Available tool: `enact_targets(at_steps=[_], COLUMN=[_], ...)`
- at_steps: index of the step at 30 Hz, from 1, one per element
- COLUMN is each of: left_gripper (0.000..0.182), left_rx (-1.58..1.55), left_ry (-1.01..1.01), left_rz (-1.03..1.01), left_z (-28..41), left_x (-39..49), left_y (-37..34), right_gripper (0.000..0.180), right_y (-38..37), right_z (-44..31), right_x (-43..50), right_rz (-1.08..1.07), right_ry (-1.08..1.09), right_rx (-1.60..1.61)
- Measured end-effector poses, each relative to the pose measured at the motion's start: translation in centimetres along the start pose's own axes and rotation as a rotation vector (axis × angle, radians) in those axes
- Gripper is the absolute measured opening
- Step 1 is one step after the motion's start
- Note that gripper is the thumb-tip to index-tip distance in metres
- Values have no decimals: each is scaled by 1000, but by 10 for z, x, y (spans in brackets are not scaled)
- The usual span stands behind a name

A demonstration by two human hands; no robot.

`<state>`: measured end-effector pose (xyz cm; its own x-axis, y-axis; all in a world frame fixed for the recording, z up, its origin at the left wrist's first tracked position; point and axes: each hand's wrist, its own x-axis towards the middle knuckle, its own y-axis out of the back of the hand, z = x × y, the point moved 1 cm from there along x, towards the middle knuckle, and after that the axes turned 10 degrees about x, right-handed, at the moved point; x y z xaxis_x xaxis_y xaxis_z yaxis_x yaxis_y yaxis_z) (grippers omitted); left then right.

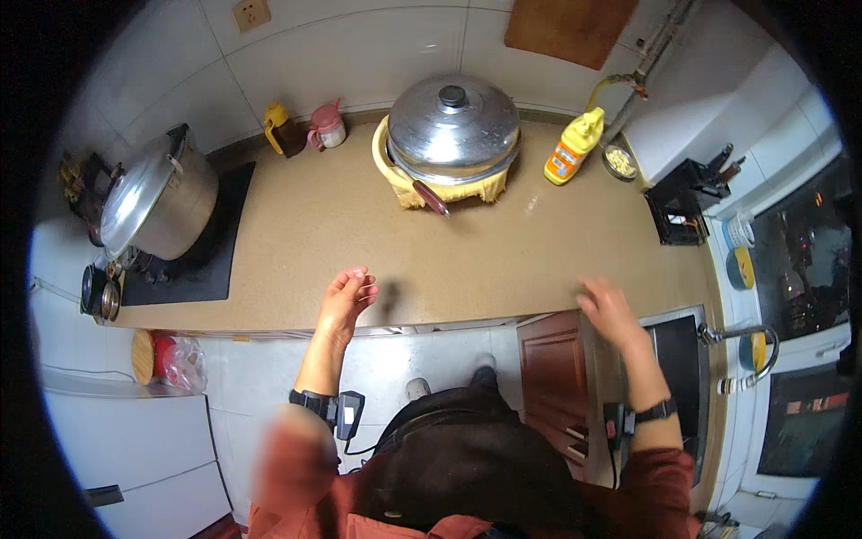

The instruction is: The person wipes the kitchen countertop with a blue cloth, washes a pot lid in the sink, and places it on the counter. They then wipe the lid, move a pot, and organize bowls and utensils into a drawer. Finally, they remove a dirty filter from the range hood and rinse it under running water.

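My left hand (347, 300) hovers over the front edge of the tan countertop (323, 222), its fingers loosely curled and apart with nothing in them. To the right, my right hand (609, 308), blurred by motion, hangs over the counter close to the sink corner, also holding nothing. Farther back stands a wide pan with a domed metal lid (454, 128), a black knob on top. Yellow cloth (488, 191) is bunched beneath it, and a dark red handle (431, 197) points towards me. Neither hand touches the pan.
A large lidded pot (172, 195) stands on the black cooktop (232, 249) at left. Along the back are a yellow-topped bottle (286, 131), a pink-lidded jar (328, 126), a yellow bottle (572, 147) and a small bowl (619, 163). A knife block (680, 202) and a sink faucet (768, 337) stand right.
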<state>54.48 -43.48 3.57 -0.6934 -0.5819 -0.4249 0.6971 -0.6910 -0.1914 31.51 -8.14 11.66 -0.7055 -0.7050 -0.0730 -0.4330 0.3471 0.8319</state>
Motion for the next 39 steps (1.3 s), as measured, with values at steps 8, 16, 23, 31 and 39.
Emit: enact_targets(at_steps=[8, 16, 23, 31, 39], left_gripper=[20, 18, 19, 19, 20], left_rx=[62, 137, 223, 288, 436], left_ry=[-14, -2, 38, -46, -85], left_rz=[153, 327, 291, -42, -230], left_z=[5, 3, 1, 32, 26], left_x=[9, 7, 13, 46, 28], left_y=[-11, -19, 6, -1, -36], right_gripper=[27, 55, 47, 37, 44], right_y=[19, -24, 15, 96, 24], right_z=[-83, -143, -151, -70, 122], right_x=[241, 379, 347, 108, 54], right_rz=[211, 118, 443, 537, 501], right_ry=[620, 134, 438, 477, -164], right_rx=[7, -110, 79, 180, -6])
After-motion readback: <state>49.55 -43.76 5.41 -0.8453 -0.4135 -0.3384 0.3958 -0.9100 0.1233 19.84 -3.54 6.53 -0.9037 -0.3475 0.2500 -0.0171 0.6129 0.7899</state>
